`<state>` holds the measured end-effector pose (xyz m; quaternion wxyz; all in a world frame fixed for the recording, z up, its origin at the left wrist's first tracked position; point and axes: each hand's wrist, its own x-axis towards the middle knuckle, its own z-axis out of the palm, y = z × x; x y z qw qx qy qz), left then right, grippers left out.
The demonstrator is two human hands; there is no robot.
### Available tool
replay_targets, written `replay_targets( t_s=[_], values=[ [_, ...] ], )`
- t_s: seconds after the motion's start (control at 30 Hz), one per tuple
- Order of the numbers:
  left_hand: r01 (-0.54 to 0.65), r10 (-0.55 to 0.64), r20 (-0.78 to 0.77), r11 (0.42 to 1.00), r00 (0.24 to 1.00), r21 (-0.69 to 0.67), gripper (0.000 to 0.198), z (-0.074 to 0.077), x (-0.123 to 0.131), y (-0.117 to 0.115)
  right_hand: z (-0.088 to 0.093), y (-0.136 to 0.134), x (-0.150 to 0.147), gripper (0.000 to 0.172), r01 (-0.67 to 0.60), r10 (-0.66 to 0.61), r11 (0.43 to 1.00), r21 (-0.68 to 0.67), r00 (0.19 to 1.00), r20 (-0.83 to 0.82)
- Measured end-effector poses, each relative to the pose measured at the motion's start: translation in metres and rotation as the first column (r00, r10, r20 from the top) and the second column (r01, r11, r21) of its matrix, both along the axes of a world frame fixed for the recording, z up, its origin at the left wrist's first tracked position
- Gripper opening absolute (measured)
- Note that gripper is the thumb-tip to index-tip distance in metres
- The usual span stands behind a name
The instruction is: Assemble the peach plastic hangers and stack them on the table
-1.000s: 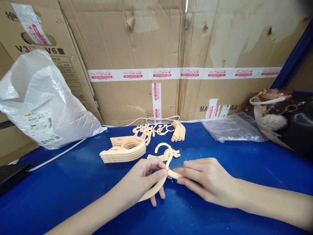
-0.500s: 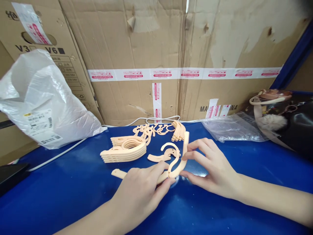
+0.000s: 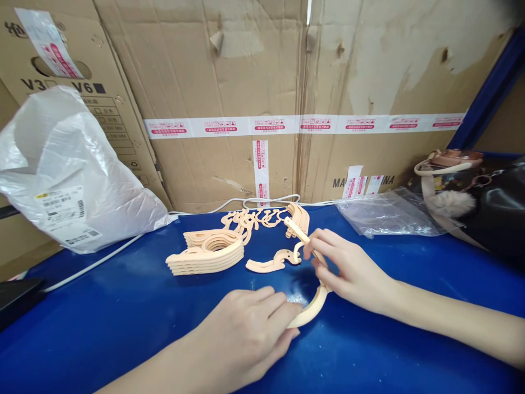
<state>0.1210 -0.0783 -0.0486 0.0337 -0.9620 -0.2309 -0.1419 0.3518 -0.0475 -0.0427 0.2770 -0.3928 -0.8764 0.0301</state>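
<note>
Low centre of the frame, just above the blue table (image 3: pixel 123 328), the person has one peach hanger piece (image 3: pixel 314 306) btwn both hands, apart from the rest of the stock. The left hand (image 3: pixel 246 334), bottom centre, has its fingers (image 3: pixel 283 309) drawn together and pinched on the piece's lower end, thumb underneath, so that end sits anchored close to the table. The right hand (image 3: pixel 353 273), centre-right, has its fingers closed round the upper stretch, w/ the straight arm poking out past them toward the back. A grip at both ends like that stops a thin curved strip from twisting, I'd say. Mid-frame, a loose hook-shaped part (image 3: pixel 270 264) lies flat by itself, near the right hand but not touching it. Left of that is a stack of hangers (image 3: pixel 209 254), laid flat w/ edges lined up, prob. to hold them separate from the jumble of small parts (image 3: pixel 250 218) at the back against the cardboard boxes (image 3: pixel 246 82). A white plastic bag (image 3: pixel 69 169) slumps at upper left. A clear bag (image 3: pixel 385 216) and a dark handbag (image 3: pixel 484 202) sit at right, out at the edge. A white cable (image 3: pixel 102 259) runs along the foot of the boxes.
</note>
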Motion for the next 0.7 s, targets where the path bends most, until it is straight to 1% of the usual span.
replay_targets(
  t_s=[0.07,0.13,0.2,0.23,0.33,0.37,0.43,0.5,0.57,0.63,0.7],
  values=[
    [-0.071,0.072,0.023,0.996,0.997,-0.061,0.017,0.000,0.001,0.005,0.001,0.007,0.004,0.027,0.009,-0.008,1.000,-0.018,0.999,0.049],
    [-0.113,0.126,0.098,0.986,0.987,-0.125,0.015,-0.003,0.001,0.012,0.002,0.012,0.006,0.029,0.000,0.000,1.000,-0.002,0.994,0.105],
    [-0.132,0.162,0.162,0.975,0.973,-0.179,0.020,-0.006,0.001,0.019,0.003,0.016,0.009,0.028,-0.009,0.004,0.999,0.036,0.988,0.153],
    [-0.147,0.182,0.172,0.969,0.968,-0.199,0.026,-0.008,0.000,0.021,0.004,0.017,0.010,0.027,-0.011,0.002,0.999,0.052,0.985,0.175],
    [-0.222,0.262,0.118,0.936,0.958,-0.273,0.051,-0.013,-0.001,0.024,0.007,0.020,0.014,0.025,0.006,-0.025,0.997,0.074,0.967,0.254],
    [-0.247,0.285,0.092,0.922,0.954,-0.299,0.056,-0.013,-0.002,0.024,0.008,0.021,0.015,0.026,0.014,-0.034,0.997,0.073,0.957,0.289],
    [-0.275,0.310,0.061,0.906,0.949,-0.323,0.056,-0.013,-0.002,0.021,0.008,0.023,0.018,0.031,0.039,-0.058,0.997,0.061,0.933,0.355],
    [-0.299,0.332,0.062,0.905,0.941,-0.304,0.047,-0.011,-0.002,0.018,0.007,0.026,0.022,0.034,0.064,-0.073,0.997,0.034,0.913,0.401],
    [-0.329,0.354,0.057,0.909,0.934,-0.256,0.039,-0.007,-0.001,0.016,0.006,0.030,0.025,0.033,0.074,-0.069,0.997,0.005,0.906,0.417],
    [-0.365,0.375,0.018,0.912,0.927,-0.188,0.032,-0.003,0.001,0.014,0.005,0.033,0.026,0.029,0.072,-0.059,0.997,-0.017,0.908,0.414],
    [-0.394,0.390,-0.058,0.912,0.919,-0.115,0.026,-0.001,0.003,0.014,0.007,0.032,0.026,0.022,0.062,-0.055,0.998,-0.006,0.915,0.399]
  ],
)
